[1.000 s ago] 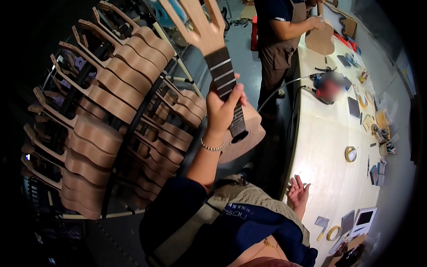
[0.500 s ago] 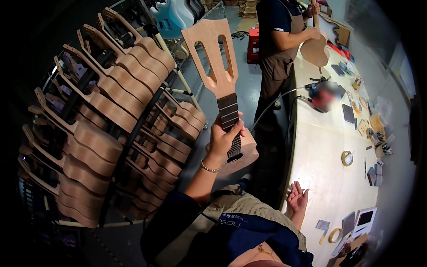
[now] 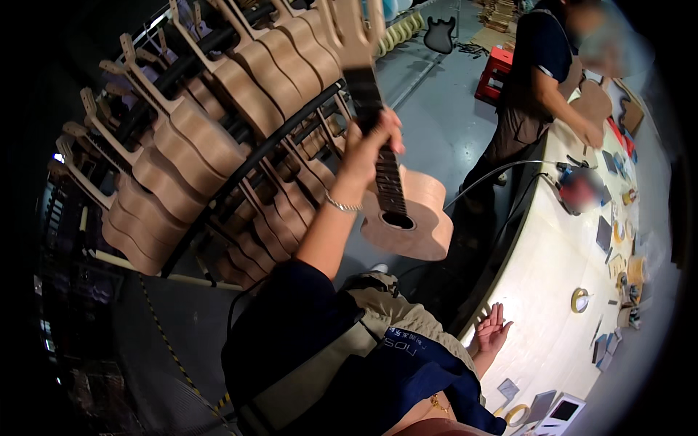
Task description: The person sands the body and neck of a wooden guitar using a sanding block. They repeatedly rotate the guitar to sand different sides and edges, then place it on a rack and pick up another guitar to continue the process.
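An unfinished bare-wood ukulele (image 3: 420, 205) is held upright in front of me, its headstock reaching the upper edge and its body hanging lower. My left hand (image 3: 369, 149) is closed around the dark fretted neck, partway between headstock and sound hole. Fingers and thumb wrap the neck, and a beaded bracelet circles the wrist. My right hand (image 3: 493, 333) is held at the near edge of the pale workbench (image 3: 531, 269), palm up, fingers stretched out, holding nothing.
To the left a rack (image 3: 254, 156) holds rows of bare-wood ukuleles. Another person (image 3: 542, 80) stands at the bench's far end with a wooden body. A red-and-blue tool (image 3: 579, 190) with a hose, tape rolls (image 3: 579, 300) and sanding blocks lie on the bench. A red crate (image 3: 494, 74) stands behind.
My view has turned, so the bench and the other person appear farther right. The ukulele, still in my left hand, shows more of its front. My right hand stays open by the bench.
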Tool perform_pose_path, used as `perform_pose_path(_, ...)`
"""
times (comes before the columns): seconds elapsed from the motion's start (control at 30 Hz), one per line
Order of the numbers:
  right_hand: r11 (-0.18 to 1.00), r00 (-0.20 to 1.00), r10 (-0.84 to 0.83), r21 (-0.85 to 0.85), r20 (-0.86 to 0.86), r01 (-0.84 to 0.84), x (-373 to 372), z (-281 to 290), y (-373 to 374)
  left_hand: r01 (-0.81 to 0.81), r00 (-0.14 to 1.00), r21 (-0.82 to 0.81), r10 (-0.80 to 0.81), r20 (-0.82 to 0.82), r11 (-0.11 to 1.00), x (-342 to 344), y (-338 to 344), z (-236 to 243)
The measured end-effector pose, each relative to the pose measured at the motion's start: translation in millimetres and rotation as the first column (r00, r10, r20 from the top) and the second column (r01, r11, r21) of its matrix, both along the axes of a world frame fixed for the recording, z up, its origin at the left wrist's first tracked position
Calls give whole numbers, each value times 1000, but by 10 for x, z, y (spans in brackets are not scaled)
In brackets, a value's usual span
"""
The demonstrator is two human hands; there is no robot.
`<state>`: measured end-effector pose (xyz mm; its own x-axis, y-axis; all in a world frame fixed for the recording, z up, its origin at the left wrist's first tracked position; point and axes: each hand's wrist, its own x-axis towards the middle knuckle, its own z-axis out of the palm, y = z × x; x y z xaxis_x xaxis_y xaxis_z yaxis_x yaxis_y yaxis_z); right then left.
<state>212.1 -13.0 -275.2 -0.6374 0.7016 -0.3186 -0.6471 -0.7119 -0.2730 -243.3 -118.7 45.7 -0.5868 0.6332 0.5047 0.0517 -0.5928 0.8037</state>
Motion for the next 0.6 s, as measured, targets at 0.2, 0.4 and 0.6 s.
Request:
perform_pose_path(0.2,999,990,-24,-27,142,28,12,13,54,-161,982,197,177,-66,967,-398,-481,526)
perform_pose_path(0.4,995,948,-96,30,304,91,-145,14,184,-218,972,220,231,-38,951,-667,-1129,794)
perform_pose_path(0.6,983,840,-177,143,513,119,-659,52,380,-650,690,338,715,-114,681,-1223,-1465,923)
